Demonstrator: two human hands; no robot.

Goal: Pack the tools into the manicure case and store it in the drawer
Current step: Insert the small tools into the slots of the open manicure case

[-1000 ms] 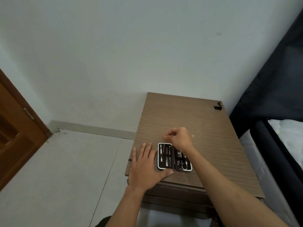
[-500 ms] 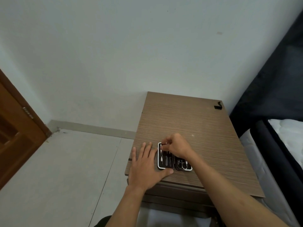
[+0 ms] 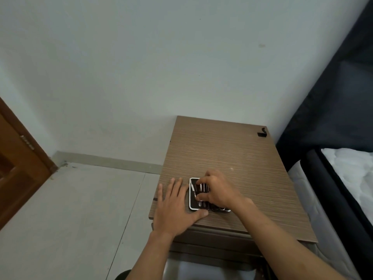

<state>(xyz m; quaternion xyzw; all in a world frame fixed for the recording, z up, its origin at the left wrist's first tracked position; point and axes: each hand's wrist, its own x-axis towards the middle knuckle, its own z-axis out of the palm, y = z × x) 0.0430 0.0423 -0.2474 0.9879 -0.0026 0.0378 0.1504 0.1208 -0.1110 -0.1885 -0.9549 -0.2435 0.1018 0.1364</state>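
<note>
1. The open case (image 3: 194, 203) lies near the front edge of the nightstand (image 3: 232, 150).
2. The left hand (image 3: 175, 207) rests flat, fingers spread, touching the case's left side.
3. The right hand (image 3: 217, 190) covers the case, fingertips curled onto the tools (image 3: 202, 188); whether it pinches one I cannot tell.

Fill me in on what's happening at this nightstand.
A person is packing a manicure case that lies open on the wooden nightstand, near its front edge. The left hand rests flat beside the case, thumb along its near edge, steadying it. The right hand is down over the open case, fingers working among the metal tools seated inside. The case is not yet closed, so storing it in the drawer is still to come.
</note>
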